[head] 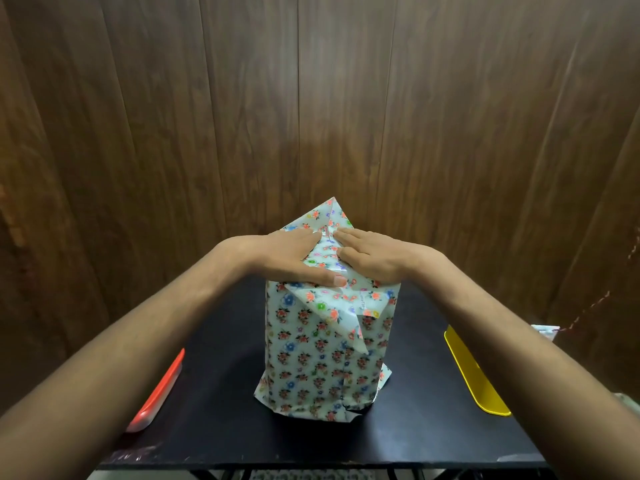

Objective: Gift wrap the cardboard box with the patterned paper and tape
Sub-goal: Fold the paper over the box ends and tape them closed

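Both hands lie flat, palms down, on top of the box (pixel 325 355), pressing the paper (pixel 332 237) down rather than gripping it. The left hand (pixel 287 254) covers the 9 o'clock side of the top, fingers together and pointing toward the middle, thumb stretched along the near top edge with its nail showing. The right hand (pixel 374 258) covers the 3 o'clock side, its fingers pointing in to meet the left ones, so the fingertips almost touch at 12 o'clock. Between the hands a strip of flowered paper shows.

Behind the fingertips a triangular flap (pixel 330 213) stands upright at 12 o'clock. A second pointed flap (pixel 341 311) hangs down the near face, at 6 o'clock from the hands. The box stands tall at the centre of the black table (pixel 214 410), fully covered in paper, with loose paper splayed around its base.

At 8 o'clock from the box lies a red tray (pixel 157 393); at 4 o'clock, a yellow tray (pixel 474 375), both well apart from it. A wooden wall (pixel 311 98) rises behind.
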